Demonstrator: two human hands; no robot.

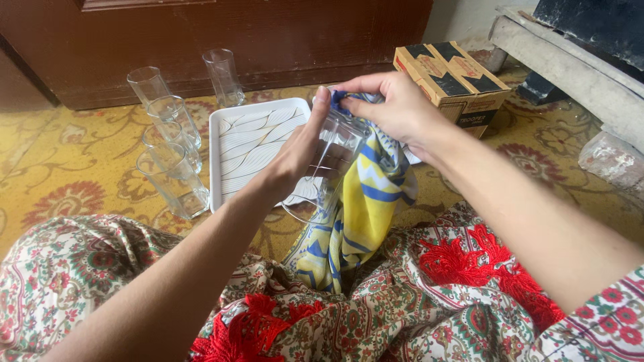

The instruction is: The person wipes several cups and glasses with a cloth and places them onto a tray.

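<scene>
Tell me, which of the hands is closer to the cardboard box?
Right. The right hand, pinching the yellow-blue cloth, is just beside the cardboard box. The left hand holds the glass, farther away.

Clear drinking glass (329, 167) held tilted, yellow-and-blue cloth (365, 201) draped against it.

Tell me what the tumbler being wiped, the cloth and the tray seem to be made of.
The tumbler in the left hand looks like clear glass: the cloth shows through it. The cloth in the right hand seems thin printed fabric, draping in soft folds. The tray is probably glossy white plastic, though that is uncertain.
</scene>
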